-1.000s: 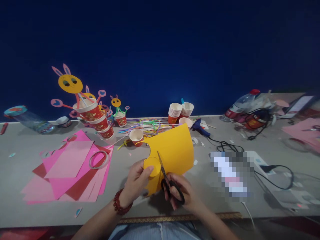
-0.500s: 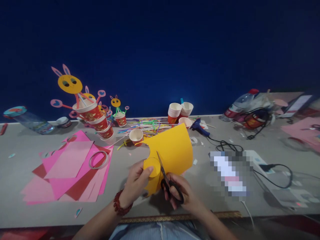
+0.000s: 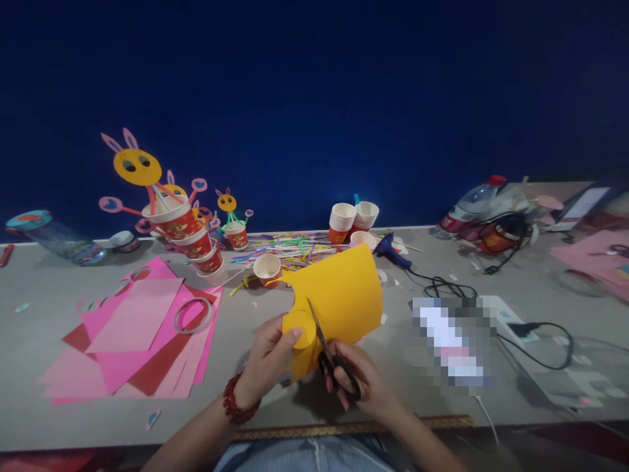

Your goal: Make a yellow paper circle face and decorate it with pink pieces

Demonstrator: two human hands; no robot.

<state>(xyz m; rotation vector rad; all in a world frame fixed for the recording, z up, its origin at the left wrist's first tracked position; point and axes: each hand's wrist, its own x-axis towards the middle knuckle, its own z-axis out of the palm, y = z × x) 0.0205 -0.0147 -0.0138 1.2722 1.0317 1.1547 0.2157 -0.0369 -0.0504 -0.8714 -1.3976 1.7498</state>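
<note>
Little has shifted since the earlier frame: the yellow sheet's loose right edge bulges slightly farther right, and the scissors' handles sit a touch farther right. The sheet is held above the desk, in front of the wearer, its long axis slanting from lower left to upper right, the free end curling away. At its left edge, the left hand has its fingers clamped on a yellow disc and the sheet, thumb on top, probably to steady the paper near the blades. The right hand's fingers are closed around the handles of the scissors, which point away and slightly left, perhaps to follow the disc's edge; the blades' gap cannot be told. Beyond stands a paper cup; pink paper lies left.
</note>
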